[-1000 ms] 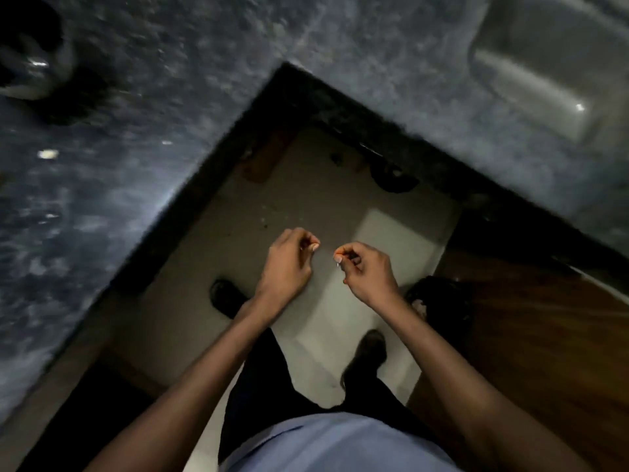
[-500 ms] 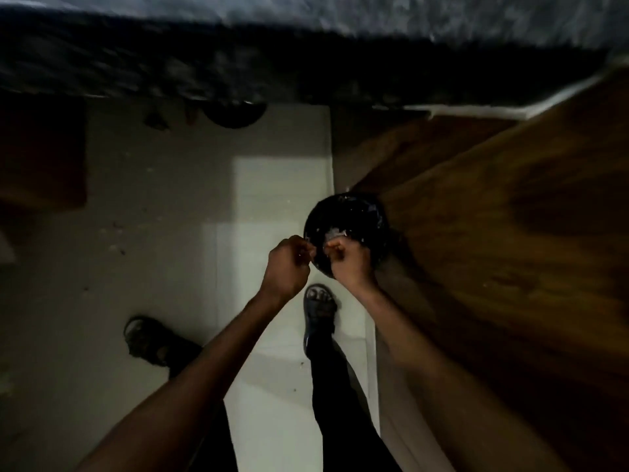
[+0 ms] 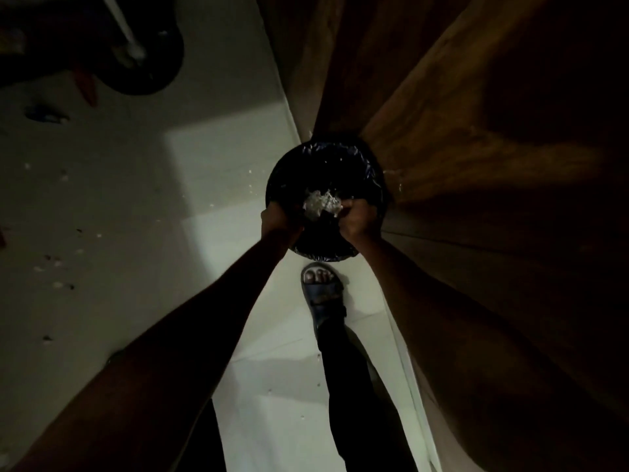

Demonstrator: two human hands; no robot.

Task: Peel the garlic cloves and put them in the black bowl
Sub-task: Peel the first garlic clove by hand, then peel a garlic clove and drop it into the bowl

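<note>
A round black container lined with a dark plastic bag (image 3: 326,172) stands on the pale tiled floor (image 3: 136,185), tight against a brown wooden panel (image 3: 476,131) that rises on its right side; whether this is the black bowl of the task cannot be told. Inside it, near the rim closest to the person, lies a heap of whitish papery scraps (image 3: 320,204) (they look like garlic skins, though the dim light leaves that uncertain). Both hands hover over that near rim, one on either side of the heap. The left hand (image 3: 280,218) is at the container's left edge with its fingers curled inward, and the right hand (image 3: 357,219) is just right of the heap, its fingers also curled and pointing toward the scraps. Whether either hand pinches a clove or a bit of peel cannot be told, since the fingertips are dark and blurred; no garlic clove can be made out. Just below the container, on the person's side, a foot in a dark strapped sandal (image 3: 321,287) stands on the floor, the toes nearly at the container's edge, with a dark trouser leg (image 3: 354,386) behind it. Left of the container small pale and dark specks (image 3: 58,284) are scattered over the floor. Far beyond the container, up and to the left, a dark rounded object (image 3: 149,63) sits in shadow beside a thin white rod (image 3: 126,32).
</note>
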